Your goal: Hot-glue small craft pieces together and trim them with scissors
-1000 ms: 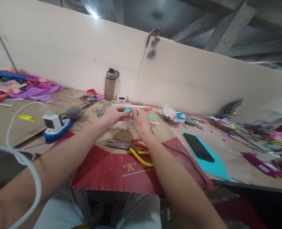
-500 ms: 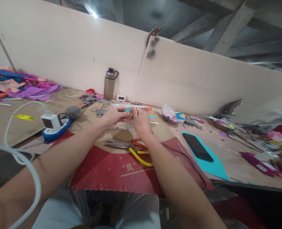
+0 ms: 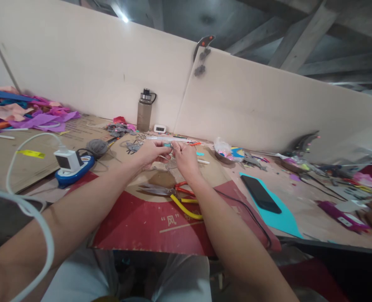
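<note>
Your left hand [image 3: 151, 154] pinched a small teal piece [image 3: 167, 145]; your right hand [image 3: 186, 158] met its end, grip unclear, beyond pointed metal shears [image 3: 157, 191] on red-printed cardboard [image 3: 132, 228].

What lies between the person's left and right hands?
A small teal piece, pinched by the left hand and close to the right hand, as the head view shows.
</note>
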`<state>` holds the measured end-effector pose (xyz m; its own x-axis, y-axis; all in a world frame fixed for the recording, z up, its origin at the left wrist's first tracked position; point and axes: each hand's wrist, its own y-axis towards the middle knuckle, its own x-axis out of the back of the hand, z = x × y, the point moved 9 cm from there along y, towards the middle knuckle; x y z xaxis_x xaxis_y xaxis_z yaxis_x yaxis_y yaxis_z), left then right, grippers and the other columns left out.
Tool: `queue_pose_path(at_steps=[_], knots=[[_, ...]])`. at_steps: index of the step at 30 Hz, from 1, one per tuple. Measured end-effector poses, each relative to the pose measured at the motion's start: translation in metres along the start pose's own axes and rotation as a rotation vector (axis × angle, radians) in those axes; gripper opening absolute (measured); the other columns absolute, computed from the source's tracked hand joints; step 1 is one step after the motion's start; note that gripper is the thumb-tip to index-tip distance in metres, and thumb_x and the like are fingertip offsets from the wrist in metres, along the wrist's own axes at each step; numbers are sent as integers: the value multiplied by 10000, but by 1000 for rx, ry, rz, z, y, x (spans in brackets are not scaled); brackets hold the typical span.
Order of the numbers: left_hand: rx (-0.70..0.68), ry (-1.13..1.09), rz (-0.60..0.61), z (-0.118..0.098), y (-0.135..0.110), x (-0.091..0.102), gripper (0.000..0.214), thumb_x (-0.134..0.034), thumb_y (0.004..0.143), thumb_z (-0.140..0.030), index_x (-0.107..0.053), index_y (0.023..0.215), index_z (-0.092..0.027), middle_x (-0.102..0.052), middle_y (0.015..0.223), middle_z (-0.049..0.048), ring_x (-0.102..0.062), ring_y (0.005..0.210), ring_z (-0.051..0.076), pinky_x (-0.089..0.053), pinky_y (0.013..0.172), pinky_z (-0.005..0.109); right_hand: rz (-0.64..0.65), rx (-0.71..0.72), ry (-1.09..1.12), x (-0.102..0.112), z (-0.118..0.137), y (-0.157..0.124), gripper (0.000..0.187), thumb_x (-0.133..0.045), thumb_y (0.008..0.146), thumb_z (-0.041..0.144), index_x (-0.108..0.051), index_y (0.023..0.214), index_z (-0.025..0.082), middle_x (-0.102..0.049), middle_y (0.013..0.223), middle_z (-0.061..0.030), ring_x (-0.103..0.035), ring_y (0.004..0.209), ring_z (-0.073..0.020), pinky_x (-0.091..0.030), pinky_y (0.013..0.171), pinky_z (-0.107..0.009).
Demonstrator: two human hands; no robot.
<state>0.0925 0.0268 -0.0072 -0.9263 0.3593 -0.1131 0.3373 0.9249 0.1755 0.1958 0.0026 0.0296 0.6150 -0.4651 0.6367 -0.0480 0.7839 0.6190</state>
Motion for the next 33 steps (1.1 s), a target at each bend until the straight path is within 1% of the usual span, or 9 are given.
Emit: queue_pose_path(at_steps=[4, 10, 17, 20, 24, 26, 29, 31, 33], knots=[[-34, 83, -9, -4, -2, 0, 143, -702, 630, -206, -639, 711, -106, -587, 637, 15, -555, 544, 89, -490, 510, 230, 25, -2, -18, -2, 0, 0, 451, -309, 926, 435, -625, 716, 191, -607, 622, -21, -500, 560, -136, -283, 555, -256], [-35, 122, 19, -5, -1, -2, 211, -732, 612, -281, -670, 715, -108, -629, 677, 40, -593, 590, 108, -500, 558, 233, -4, -14, -212, 3, 5, -2, 433, -332, 919, 446, -644, 768, 187, -649, 710, -77, -531, 613, -173, -286, 579, -286], [-31, 140, 18, -6, -2, -1, 157, -694, 603, -231, -665, 708, -118, -634, 699, 37, -590, 600, 110, -485, 547, 236, -24, 93, -240, 5, 13, -2, 393, -354, 915, 429, -613, 750, 185, -648, 764, -91, -538, 665, -181, -300, 609, -289], [3, 128, -14, -4, -3, 0, 127, -653, 613, -209, -653, 703, -120, -625, 686, 30, -579, 581, 104, -468, 530, 231, -6, 149, -96, 1, 13, -2, 412, -316, 922, 436, -580, 712, 199, -619, 697, -51, -507, 619, -159, -294, 593, -278], [5, 104, -77, -3, -1, 7, 147, -646, 615, -247, -646, 697, -125, -639, 731, 40, -563, 599, 102, -437, 511, 221, -1, 99, 173, 0, 4, 1, 441, -252, 927, 435, -516, 656, 208, -560, 623, -8, -477, 584, -139, -301, 586, -268], [-27, 120, -155, -5, 0, 16, 134, -660, 594, -241, -638, 666, -129, -610, 677, 19, -519, 570, 83, -383, 475, 194, -13, 84, 243, 0, 2, 1, 354, -312, 909, 412, -504, 693, 207, -543, 640, 1, -473, 601, -136, -315, 596, -263], [-67, 133, -257, -8, 0, 26, 102, -661, 581, -213, -598, 593, -134, -479, 511, -40, -376, 451, 45, -254, 410, 180, -24, 76, 366, -2, 0, 1, 130, -445, 847, 327, -499, 847, 208, -514, 667, 27, -468, 610, -124, -348, 606, -248], [-80, 94, -257, -10, 0, 26, 95, -648, 590, -196, -576, 575, -135, -407, 454, -64, -294, 405, 32, -200, 400, 188, -23, 76, 440, -5, 0, 1, 103, -486, 808, 276, -492, 882, 206, -516, 691, 29, -482, 625, -119, -369, 613, -241], [-103, 37, -241, -12, -1, 24, 97, -641, 597, -182, -561, 567, -136, -382, 433, -72, -269, 388, 28, -186, 399, 192, -28, 79, 465, -8, 0, 0, 78, -494, 793, 261, -499, 842, 200, -534, 717, 17, -501, 653, -121, -382, 626, -243]])
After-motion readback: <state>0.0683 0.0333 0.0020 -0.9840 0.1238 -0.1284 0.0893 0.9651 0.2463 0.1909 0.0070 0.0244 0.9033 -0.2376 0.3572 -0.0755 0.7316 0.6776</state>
